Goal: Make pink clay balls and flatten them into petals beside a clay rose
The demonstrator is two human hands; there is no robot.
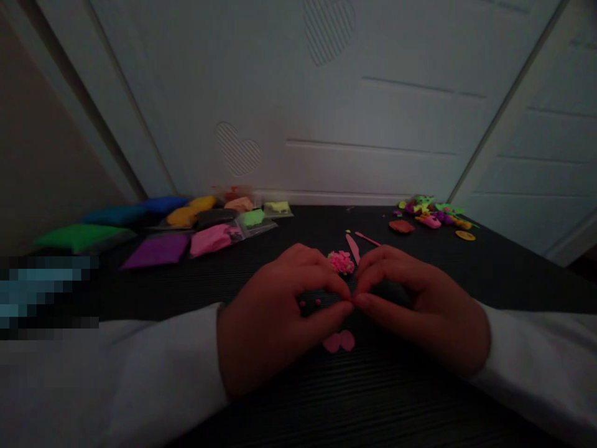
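Note:
My left hand (pixel 275 311) and my right hand (pixel 420 305) meet fingertip to fingertip low over the dark table (pixel 326 398). Both are pinched together; whatever lies between the fingertips is too small and dark to name. Just behind the fingers sits a bumpy pink clay piece (pixel 341 261). Two flat pink clay petals (pixel 339 341) lie below the hands. Two tiny pink beads (pixel 310 303) rest under the left fingers. A pink modelling tool (pixel 353 247) lies behind the clay piece.
Several bags of coloured clay (pixel 186 230) are spread at the back left, among them green, blue, purple, pink and yellow. A heap of small coloured clay shapes (pixel 431 214) lies at the back right. A white panelled wall (pixel 326 124) closes the far edge.

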